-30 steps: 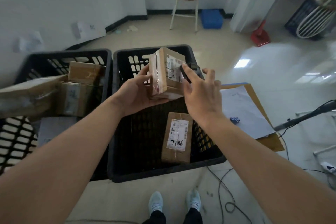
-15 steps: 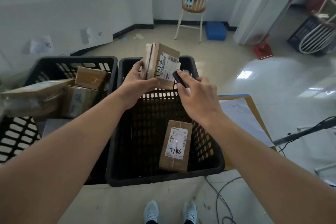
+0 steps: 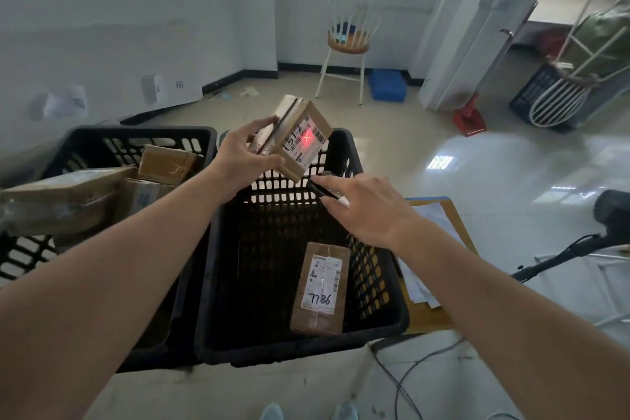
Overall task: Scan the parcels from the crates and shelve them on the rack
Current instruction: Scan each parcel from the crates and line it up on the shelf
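A small cardboard parcel (image 3: 296, 136) was gripped by the left hand (image 3: 238, 154) and held tilted above the far rim of the right-hand black crate (image 3: 375, 327), its label lit by a red cross of scanner light. A dark scanner (image 3: 322, 190) was held in the right hand (image 3: 370, 207) just below the parcel, fingers curled round it. A second parcel (image 3: 320, 288) marked 7786 lay inside that crate, and more boxes were piled in the left crate (image 3: 112, 140).
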The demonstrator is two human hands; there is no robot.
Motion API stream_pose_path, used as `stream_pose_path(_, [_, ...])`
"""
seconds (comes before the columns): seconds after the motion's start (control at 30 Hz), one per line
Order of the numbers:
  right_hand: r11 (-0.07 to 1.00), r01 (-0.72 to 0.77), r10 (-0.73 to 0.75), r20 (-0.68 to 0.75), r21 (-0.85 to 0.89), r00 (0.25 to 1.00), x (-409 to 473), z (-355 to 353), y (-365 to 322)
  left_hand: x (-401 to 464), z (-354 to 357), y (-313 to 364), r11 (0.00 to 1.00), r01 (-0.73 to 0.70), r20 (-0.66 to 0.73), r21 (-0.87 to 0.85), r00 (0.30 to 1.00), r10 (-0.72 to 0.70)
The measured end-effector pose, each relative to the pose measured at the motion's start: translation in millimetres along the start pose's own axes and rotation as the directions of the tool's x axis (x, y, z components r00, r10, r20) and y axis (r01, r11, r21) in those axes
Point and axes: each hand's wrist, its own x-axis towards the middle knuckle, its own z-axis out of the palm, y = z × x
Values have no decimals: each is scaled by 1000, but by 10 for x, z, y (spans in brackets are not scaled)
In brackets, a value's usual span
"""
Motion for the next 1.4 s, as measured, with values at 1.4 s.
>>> stream_pose_path(1.4, [726,-51,375,-333,686,865,69,-206,-305,-541,-346,629,947,89,144,-309,989,-46])
